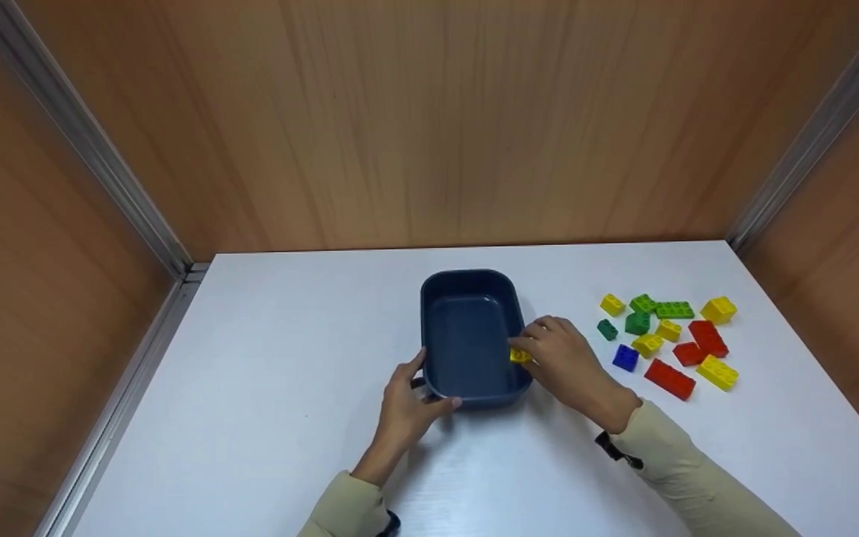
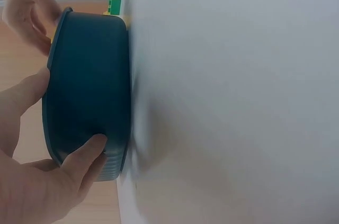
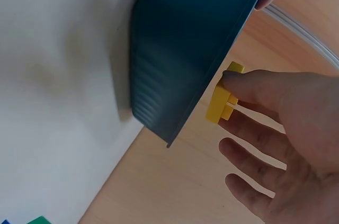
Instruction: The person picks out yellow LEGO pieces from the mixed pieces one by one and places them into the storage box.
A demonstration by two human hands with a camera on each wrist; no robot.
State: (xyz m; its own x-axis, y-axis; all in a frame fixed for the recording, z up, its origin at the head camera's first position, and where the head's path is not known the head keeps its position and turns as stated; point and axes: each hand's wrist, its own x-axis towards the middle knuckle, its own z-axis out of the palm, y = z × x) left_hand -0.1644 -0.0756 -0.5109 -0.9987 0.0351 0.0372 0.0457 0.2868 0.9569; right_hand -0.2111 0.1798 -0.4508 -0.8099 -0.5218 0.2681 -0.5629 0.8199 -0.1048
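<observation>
White table [image 1: 250,418], wooden walls [image 1: 437,127]; right hand [image 1: 564,363] with pinched yellow block [image 1: 519,356], left hand [image 1: 403,412] with gripped tray [image 1: 470,335]

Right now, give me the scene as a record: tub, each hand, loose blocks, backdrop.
blue tub: on the white table, no block seen lying inside
left hand: grips the tub's near left corner
right hand: pinches a yellow block at the tub's right rim
loose blocks: red, yellow, green, one blue; right of the tub
backdrop: wooden panels
</observation>
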